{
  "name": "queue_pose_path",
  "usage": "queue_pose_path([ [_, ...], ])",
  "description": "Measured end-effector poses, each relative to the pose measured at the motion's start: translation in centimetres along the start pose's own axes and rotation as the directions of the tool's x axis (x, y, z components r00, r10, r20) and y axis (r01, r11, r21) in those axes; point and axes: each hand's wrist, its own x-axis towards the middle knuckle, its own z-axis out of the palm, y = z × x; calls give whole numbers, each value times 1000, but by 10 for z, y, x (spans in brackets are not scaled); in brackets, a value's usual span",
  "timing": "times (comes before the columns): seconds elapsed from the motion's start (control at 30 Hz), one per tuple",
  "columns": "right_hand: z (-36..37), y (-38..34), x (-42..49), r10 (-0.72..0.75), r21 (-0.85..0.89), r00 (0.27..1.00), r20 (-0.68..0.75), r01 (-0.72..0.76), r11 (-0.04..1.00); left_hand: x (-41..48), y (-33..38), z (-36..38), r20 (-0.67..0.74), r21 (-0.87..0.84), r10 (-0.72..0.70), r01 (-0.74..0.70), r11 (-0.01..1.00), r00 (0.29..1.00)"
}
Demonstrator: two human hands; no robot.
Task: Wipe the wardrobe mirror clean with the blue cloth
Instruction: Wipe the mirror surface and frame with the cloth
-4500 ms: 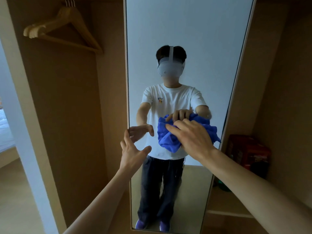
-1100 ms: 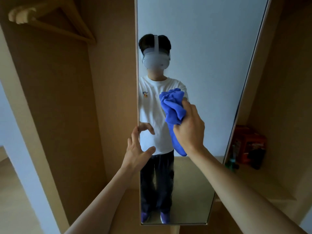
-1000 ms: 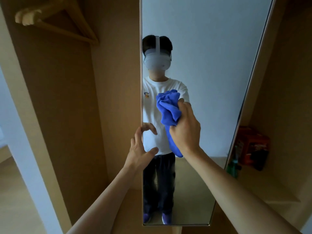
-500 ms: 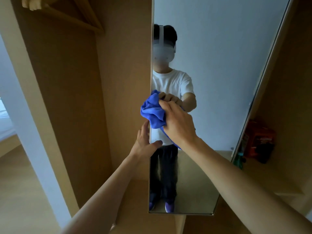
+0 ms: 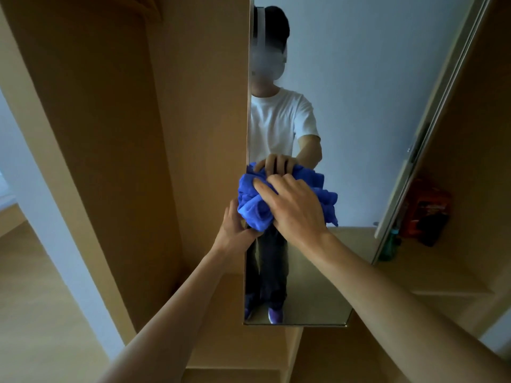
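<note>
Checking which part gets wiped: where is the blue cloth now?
In the head view, the blue cloth is bunched in the right hand against the left edge of the mirror, about mid-height, just above the left hand.

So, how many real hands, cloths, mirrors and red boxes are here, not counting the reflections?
Hands: 2 (left hand, right hand)
Blue cloth: 1
Mirror: 1
Red box: 1
Total: 5
</note>
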Motion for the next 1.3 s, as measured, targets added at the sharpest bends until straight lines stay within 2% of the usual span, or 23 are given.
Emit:
queue_pose_path([
  [0.3,13,-5,-20,26,39,996,88,-30,999,-1,-14,-3,11,48,45,-46,998,999],
  [0.53,-28,23,17,94,64,995,12,-95,993,2,-20,-7,104,10,-63,62,998,993],
  [0.8,-22,20,10,87,56,996,-10,-87,995,3,-35,3,64,29,-79,78,997,995],
  [1.13,21,2,-42,37,43,988,149,-44,998,3,-39,4,26,47,0,-1,999,1000],
  [1.3,13,12,-38,33,65,991,133,-42,997,2,-39,8,-5,66,-27,27,997,1000],
])
